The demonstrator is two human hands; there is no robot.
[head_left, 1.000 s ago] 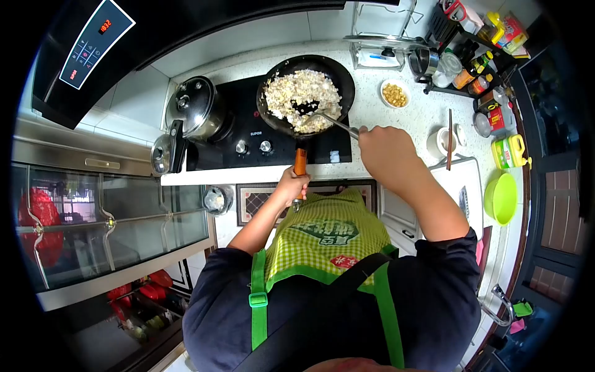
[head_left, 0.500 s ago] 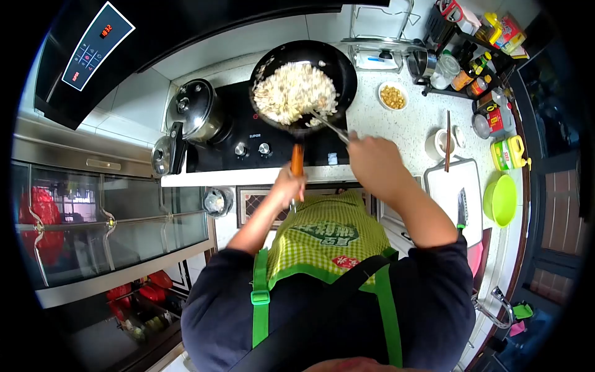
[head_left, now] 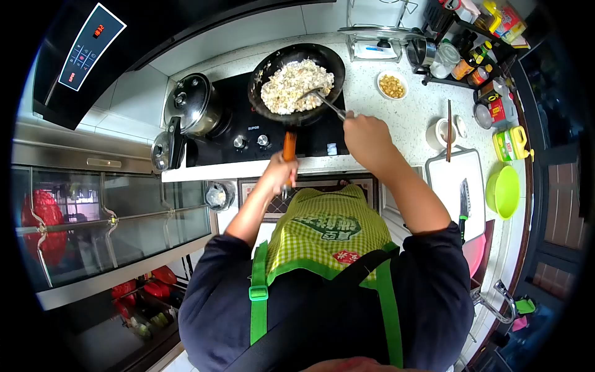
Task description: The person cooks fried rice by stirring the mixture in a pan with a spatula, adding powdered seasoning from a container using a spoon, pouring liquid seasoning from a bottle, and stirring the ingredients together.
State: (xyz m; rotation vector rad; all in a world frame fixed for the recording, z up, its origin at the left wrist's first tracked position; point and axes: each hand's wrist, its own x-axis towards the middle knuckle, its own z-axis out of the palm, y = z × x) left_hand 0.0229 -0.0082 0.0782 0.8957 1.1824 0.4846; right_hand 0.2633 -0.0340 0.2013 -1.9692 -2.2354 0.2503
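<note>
The left hand (head_left: 280, 172) is closed around the orange-brown wooden handle (head_left: 289, 147) of a round black wok, its fingers wrapped about the grip, near the front edge of the cooktop. The right hand (head_left: 368, 137) is balled into a fist, knuckles up, around the end of a long metal spatula (head_left: 331, 108); how the thumb lies cannot be told. The spatula slants up and to the left over the wok's rim, and its head lies in the pale, chopped rice-like food (head_left: 297, 85). That food is heaped in the middle of the round black wok (head_left: 335, 61), which sits over the black glass cooktop (head_left: 235, 155), right of a lidded stainless-steel pot (head_left: 193, 106). Right of the wok, on the speckled white countertop (head_left: 365, 112), stands a small white bowl of golden-yellow pieces (head_left: 392, 85). Farther right, a pair of brown wooden chopsticks (head_left: 449, 131) lies across a small white cup (head_left: 438, 134). Nearer the person, a knife with a dark blade and green-and-black handle (head_left: 463, 209) rests on a white rectangular cutting board (head_left: 444, 186), with a lime-green plastic basin (head_left: 502, 192) just beside the board.
</note>
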